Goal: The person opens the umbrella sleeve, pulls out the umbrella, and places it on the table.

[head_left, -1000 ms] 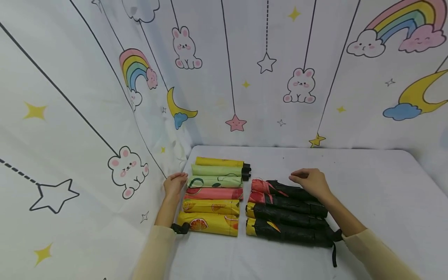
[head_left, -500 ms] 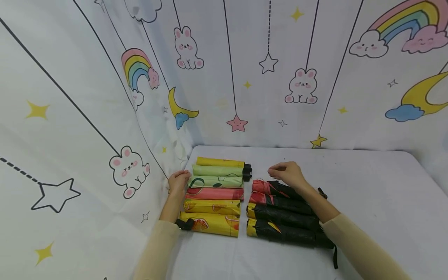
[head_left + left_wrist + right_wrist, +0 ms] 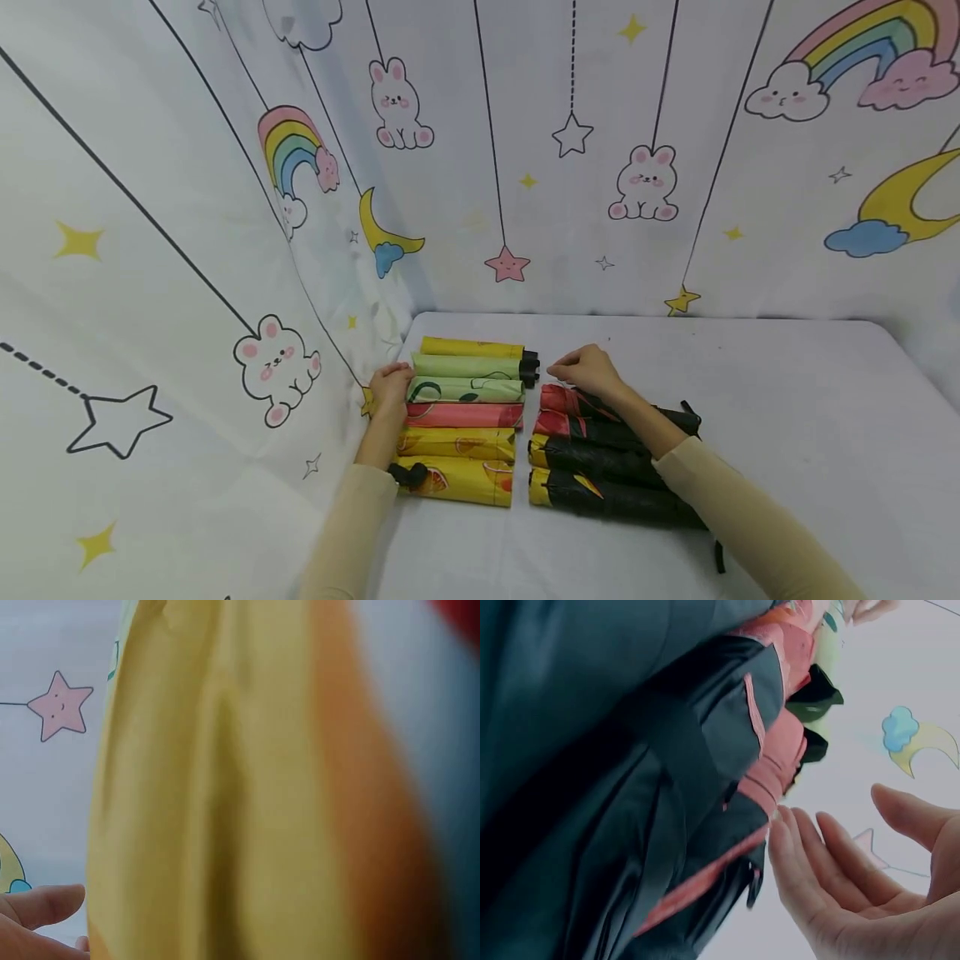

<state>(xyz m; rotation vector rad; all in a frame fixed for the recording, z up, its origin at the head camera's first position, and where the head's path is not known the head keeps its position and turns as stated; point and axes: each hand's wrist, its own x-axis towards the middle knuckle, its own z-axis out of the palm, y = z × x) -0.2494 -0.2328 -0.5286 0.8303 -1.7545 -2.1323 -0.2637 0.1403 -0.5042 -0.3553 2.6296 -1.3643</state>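
Note:
Folded umbrellas lie in two columns on the white table. The left column runs from a yellow umbrella (image 3: pixel 472 347) and a green umbrella (image 3: pixel 461 367) at the back, through a pink umbrella (image 3: pixel 465 415), to an orange-slice print umbrella (image 3: pixel 468 483) in front. My left hand (image 3: pixel 390 387) is at the left ends of the green ones; its thumb shows extended in the left wrist view. Black umbrellas with red (image 3: pixel 558 425) or yellow ends (image 3: pixel 538 486) form the right column. My right hand (image 3: pixel 591 371) hovers behind the rearmost one, fingertips near the black handles (image 3: pixel 529 367), thumb apart from the fingers.
A white curtain (image 3: pixel 450 208) printed with rabbits, stars and rainbows stands along the left side and back. The white table (image 3: pixel 810 433) extends to the right of the umbrellas. A black strap (image 3: pixel 719 557) hangs from the front right umbrella.
My right hand has moved left, over the rear of the black umbrellas toward the left column's handles. My left hand has shifted slightly right, closer against the green umbrellas' ends. The umbrellas stay in place.

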